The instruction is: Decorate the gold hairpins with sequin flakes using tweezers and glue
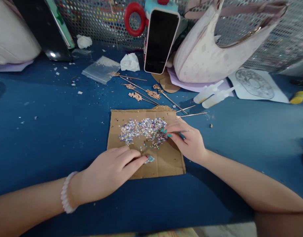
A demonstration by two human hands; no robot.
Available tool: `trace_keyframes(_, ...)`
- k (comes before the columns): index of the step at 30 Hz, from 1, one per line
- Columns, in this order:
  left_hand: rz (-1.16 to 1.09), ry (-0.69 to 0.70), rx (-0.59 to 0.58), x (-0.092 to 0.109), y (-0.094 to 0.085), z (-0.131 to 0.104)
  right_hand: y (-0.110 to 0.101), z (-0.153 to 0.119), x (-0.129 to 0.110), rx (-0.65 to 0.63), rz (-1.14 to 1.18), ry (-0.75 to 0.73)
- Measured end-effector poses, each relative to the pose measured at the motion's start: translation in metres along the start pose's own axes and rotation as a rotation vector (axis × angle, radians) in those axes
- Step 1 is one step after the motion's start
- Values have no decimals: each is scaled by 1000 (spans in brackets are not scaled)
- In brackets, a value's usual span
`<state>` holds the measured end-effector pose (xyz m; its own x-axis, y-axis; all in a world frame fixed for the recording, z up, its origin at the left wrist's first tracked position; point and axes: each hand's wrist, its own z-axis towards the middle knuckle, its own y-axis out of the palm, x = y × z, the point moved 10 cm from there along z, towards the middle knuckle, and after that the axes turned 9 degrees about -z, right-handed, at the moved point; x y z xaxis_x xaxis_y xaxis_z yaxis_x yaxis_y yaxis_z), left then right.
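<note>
A piece of brown cardboard (166,164) lies on the blue table, with a wide patch of small shiny chips (134,128) across its upper half. My right hand (187,140) pinches a thin metal tool (182,132) at the right end of that patch, its tip among the chips. My left hand (111,171) rests on the cardboard's lower left, and its index fingertip touches a small piece covered in blue-green chips (149,159). Its other fingers are curled, and the thumb is hidden. A few loose chips lie between the hands.
Behind the cardboard lie gold hairpin-like sticks (153,94), a plastic bag (102,69) and crumpled tissue (130,62). A phone (161,41) stands upright beside a pale handbag (198,56). Two white bottles (217,98) and a printed sheet (262,84) are at the right.
</note>
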<state>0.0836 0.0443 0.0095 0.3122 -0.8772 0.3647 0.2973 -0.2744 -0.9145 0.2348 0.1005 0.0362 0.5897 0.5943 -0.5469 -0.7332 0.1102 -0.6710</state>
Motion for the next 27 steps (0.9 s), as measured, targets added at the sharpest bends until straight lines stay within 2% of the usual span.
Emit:
trace_keyframes(7, 16, 3, -12, 1, 2, 0, -3, -1, 9, 37, -44, 86)
trace_keyframes(22, 16, -19, -58, -2, 7, -1, -6, 3, 1, 42, -6, 22)
trace_keyframes(27, 27, -17, -52, -2, 7, -1, -11, 2, 10, 93, -66, 98)
